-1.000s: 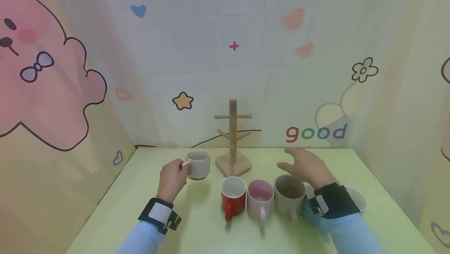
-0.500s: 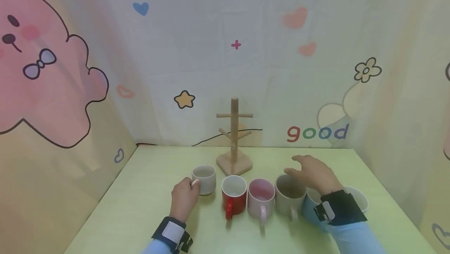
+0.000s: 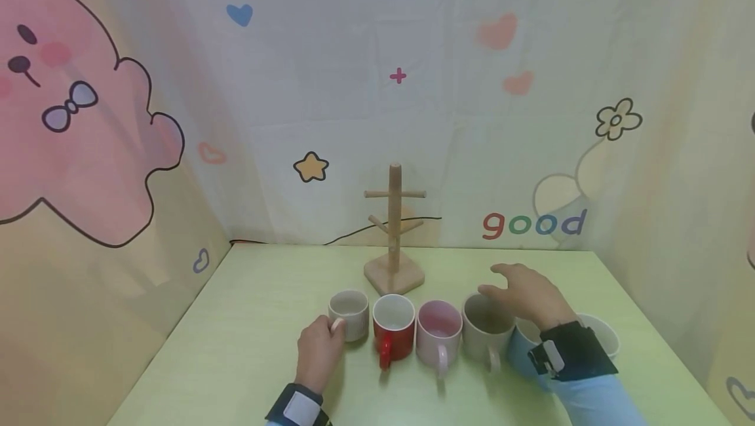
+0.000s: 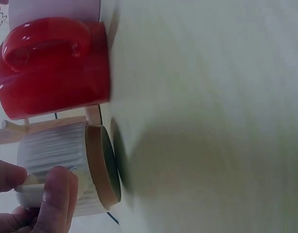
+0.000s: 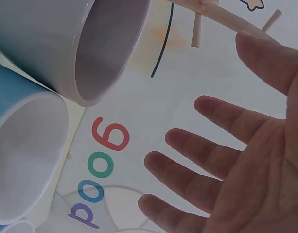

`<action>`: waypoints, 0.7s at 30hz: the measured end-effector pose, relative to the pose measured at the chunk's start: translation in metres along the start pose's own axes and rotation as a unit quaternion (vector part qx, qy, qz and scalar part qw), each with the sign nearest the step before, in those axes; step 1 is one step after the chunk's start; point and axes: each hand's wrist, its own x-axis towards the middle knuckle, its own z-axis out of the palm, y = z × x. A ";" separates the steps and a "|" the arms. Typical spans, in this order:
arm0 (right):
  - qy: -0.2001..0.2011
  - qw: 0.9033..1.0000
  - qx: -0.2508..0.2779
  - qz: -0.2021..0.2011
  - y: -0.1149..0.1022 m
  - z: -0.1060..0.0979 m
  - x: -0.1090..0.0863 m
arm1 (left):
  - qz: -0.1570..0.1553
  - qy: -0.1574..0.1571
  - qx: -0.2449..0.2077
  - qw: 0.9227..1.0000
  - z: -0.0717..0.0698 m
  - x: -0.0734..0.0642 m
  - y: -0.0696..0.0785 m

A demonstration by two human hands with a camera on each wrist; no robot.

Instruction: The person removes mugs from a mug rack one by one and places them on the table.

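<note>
My left hand [image 3: 320,350] pinches the handle of a small white mug [image 3: 354,324] at the left end of a row of mugs. In the left wrist view, this ribbed mug [image 4: 56,150] shows a brown band round its base, which sits low at the tabletop and slightly tilted. Just right of it stands a red mug [image 3: 402,335], then a pink mug [image 3: 438,342]. My right hand [image 3: 527,291] hovers with spread fingers behind a beige-grey mug [image 3: 479,342] and over a blue mug [image 3: 519,350]. In the right wrist view, that palm [image 5: 255,165] holds nothing.
Behind the row stands a wooden mug tree [image 3: 394,236] with bare pegs. Another white mug [image 3: 604,334] is partly hidden by the right wrist. The pale green table [image 3: 236,347] is enclosed by printed cloth [image 3: 330,72] at its back and sides.
My left hand has brought the white mug down, toward me and rightward, from beside the mug tree to the red mug's left. My right hand has dropped slightly and shifted right.
</note>
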 end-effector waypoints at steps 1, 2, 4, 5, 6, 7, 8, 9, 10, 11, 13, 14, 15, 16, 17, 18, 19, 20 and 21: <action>-0.001 1.000 0.001 -0.001 0.000 0.000 0.000 | 0.001 0.000 0.001 1.000 0.001 -0.001 0.000; -0.001 1.000 0.003 -0.002 -0.001 0.000 -0.001 | 0.003 0.000 0.001 1.000 0.002 -0.002 -0.001; -0.004 1.000 0.003 -0.002 -0.001 -0.001 -0.001 | 0.007 -0.002 0.002 1.000 0.003 -0.005 -0.002; -0.005 1.000 0.003 -0.001 -0.001 -0.001 -0.002 | 0.008 -0.005 0.002 1.000 0.004 -0.006 -0.002; -0.005 1.000 0.003 0.000 -0.001 -0.001 -0.002 | 0.005 -0.010 0.007 1.000 0.004 -0.007 -0.002; -0.006 1.000 0.003 0.001 -0.001 -0.001 -0.002 | 0.002 -0.019 0.014 1.000 0.003 -0.008 -0.002; -0.006 1.000 0.002 0.000 -0.001 -0.001 -0.003 | -0.001 -0.026 0.024 0.999 0.003 -0.009 -0.002; -0.007 1.000 0.000 0.000 0.000 -0.001 -0.003 | -0.007 -0.033 0.033 0.999 0.003 -0.010 -0.002; -0.007 1.000 0.000 0.000 0.000 -0.001 -0.003 | -0.012 -0.041 0.044 0.998 0.003 -0.011 -0.002; -0.008 1.000 0.000 0.001 0.001 -0.001 -0.003 | -0.016 -0.048 0.055 0.997 0.002 -0.012 -0.002; -0.009 1.000 -0.001 0.001 0.002 -0.001 -0.003 | -0.019 -0.059 0.073 0.995 0.001 -0.013 -0.003; -0.008 1.000 0.000 0.000 0.002 0.000 -0.003 | -0.018 -0.057 0.079 0.995 0.001 -0.013 -0.004; -0.008 1.000 -0.001 0.000 0.003 0.000 -0.003 | -0.016 -0.057 0.082 0.995 0.000 -0.012 -0.005; -0.007 1.000 0.000 0.001 0.003 0.000 -0.003 | -0.014 -0.057 0.087 0.994 -0.002 -0.011 -0.006; -0.007 1.000 -0.001 0.000 0.004 0.000 -0.003 | -0.013 -0.056 0.094 0.994 -0.003 -0.010 -0.007; -0.006 1.000 -0.001 -0.001 0.005 0.000 -0.003 | -0.014 -0.056 0.101 0.993 -0.006 -0.007 -0.008; -0.005 1.000 -0.003 -0.002 0.005 0.000 -0.003 | -0.013 -0.057 0.108 0.992 -0.008 -0.004 -0.009; -0.006 1.000 -0.004 -0.001 0.006 -0.001 -0.002 | -0.015 -0.059 0.113 0.992 -0.011 0.001 -0.011; -0.007 1.000 -0.006 -0.001 0.007 -0.002 -0.002 | -0.016 -0.060 0.120 0.991 -0.015 0.006 -0.012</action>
